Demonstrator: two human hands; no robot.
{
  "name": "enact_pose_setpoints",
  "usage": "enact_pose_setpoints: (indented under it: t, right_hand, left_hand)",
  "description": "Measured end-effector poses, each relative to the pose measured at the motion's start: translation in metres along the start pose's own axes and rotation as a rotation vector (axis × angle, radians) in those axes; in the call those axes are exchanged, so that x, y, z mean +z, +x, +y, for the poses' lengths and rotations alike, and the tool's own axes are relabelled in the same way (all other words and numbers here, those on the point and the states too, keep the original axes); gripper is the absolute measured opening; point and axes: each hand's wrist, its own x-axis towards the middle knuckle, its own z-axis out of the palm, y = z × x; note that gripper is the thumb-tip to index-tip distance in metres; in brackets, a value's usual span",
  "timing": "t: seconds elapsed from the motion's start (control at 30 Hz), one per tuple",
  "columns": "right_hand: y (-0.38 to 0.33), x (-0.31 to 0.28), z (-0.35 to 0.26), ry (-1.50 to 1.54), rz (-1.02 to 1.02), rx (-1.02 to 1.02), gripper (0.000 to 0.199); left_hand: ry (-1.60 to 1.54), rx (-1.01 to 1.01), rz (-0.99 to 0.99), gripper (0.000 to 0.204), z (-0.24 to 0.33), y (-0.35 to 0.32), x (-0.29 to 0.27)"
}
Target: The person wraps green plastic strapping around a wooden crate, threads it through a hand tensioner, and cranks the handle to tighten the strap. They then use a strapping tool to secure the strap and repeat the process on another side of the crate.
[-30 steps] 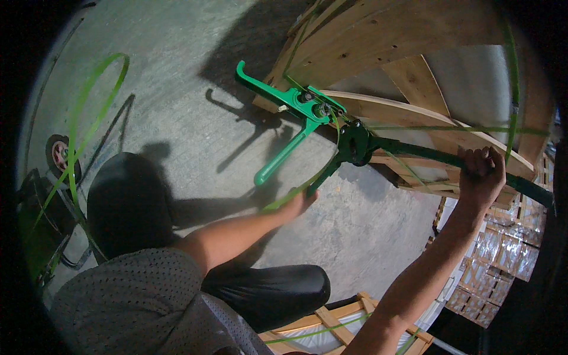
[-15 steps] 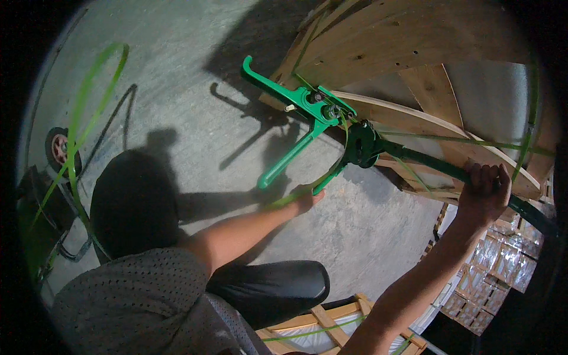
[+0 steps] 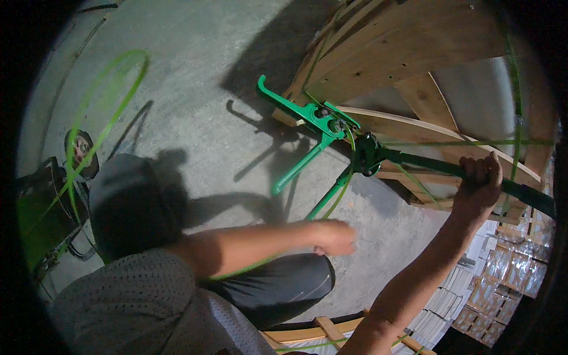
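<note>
My right hand (image 3: 478, 180) is closed around one long dark green handle of a strap sealer (image 3: 368, 155), whose jaw sits against the wooden crate (image 3: 408, 44). The sealer's other handle runs down toward my left forearm, which hides its end. My left hand (image 3: 336, 238) is just beyond that end; its fingers look curled but are smeared by motion. Beside the sealer jaw, a bright green strapping tensioner (image 3: 322, 121) rests against the crate with its lever pointing down. Green strap (image 3: 349, 186) comes from the tools, passes behind my left hand and shows again under my forearm.
At left, a loose loop of green strap (image 3: 144, 68) hangs above a wheeled cart (image 3: 35, 207) with a small wheel (image 3: 81, 151). Another strapped wooden crate (image 3: 328, 327) is at the lower edge. Wrapped stacks of goods (image 3: 512, 266) stand at lower right. Concrete floor (image 3: 195, 100) lies between.
My left hand has come away from the sealer's lower handle and moved right and nearer to me. My right hand keeps its hold on the other handle. The whole view has shifted slightly.
</note>
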Motion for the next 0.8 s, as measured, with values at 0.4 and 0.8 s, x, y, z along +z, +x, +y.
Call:
enact_pose_setpoints:
  t: [0.4, 0.8]
  right_hand:
    - [0.076, -0.09, -0.171, -0.139, 0.082, -0.275, 0.026]
    - [-0.116, 0.004, -0.121, 0.193, 0.166, -0.618, 0.034]
  left_hand:
    - [-0.421, -0.227, 0.812, 0.038, -0.077, -0.051, -0.125]
    - [-1.237, 0.15, 0.513, 0.03, -0.078, -0.054, -0.101]
